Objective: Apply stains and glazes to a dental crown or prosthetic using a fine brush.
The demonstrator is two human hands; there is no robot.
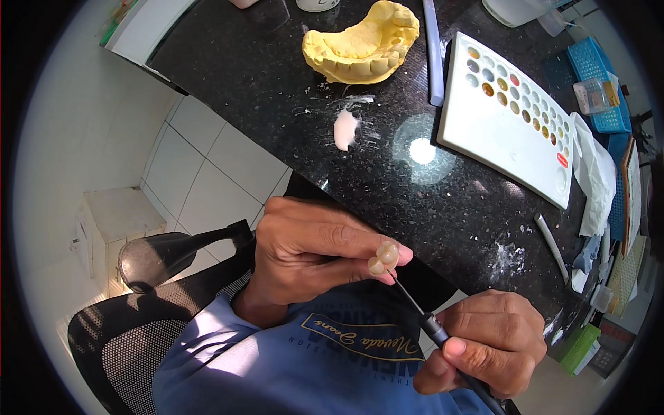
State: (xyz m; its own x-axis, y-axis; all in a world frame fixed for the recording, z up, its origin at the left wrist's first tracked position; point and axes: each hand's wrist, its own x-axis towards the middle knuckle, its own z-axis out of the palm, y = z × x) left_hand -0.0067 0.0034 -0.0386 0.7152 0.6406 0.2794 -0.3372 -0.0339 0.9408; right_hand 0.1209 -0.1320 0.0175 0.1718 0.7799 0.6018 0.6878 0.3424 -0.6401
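Note:
Just off the near edge of the black speckled worktop, my left hand [311, 252] pinches a small joined piece of tooth-coloured dental crowns [384, 257] between thumb and fingertips. My right hand [491, 339] is closed around the black handle of a slender brush [430, 324]. Its thin metal neck points up and left, and the fine tip is at or very close to the lower side of the crowns. Whether the tip touches them cannot be made out. A yellow dental model [360, 52] with a row of teeth lies farther off on the worktop.
On the worktop [373, 180] are a white palette [477, 117] with wells of coloured stain, a pinkish-white smear [344, 130], a grey-blue bar [434, 55] and a white stick [551, 249]. Crumpled tissue [595, 173] and a blue basket [588, 69] sit right. A chair armrest [162, 259] is at left.

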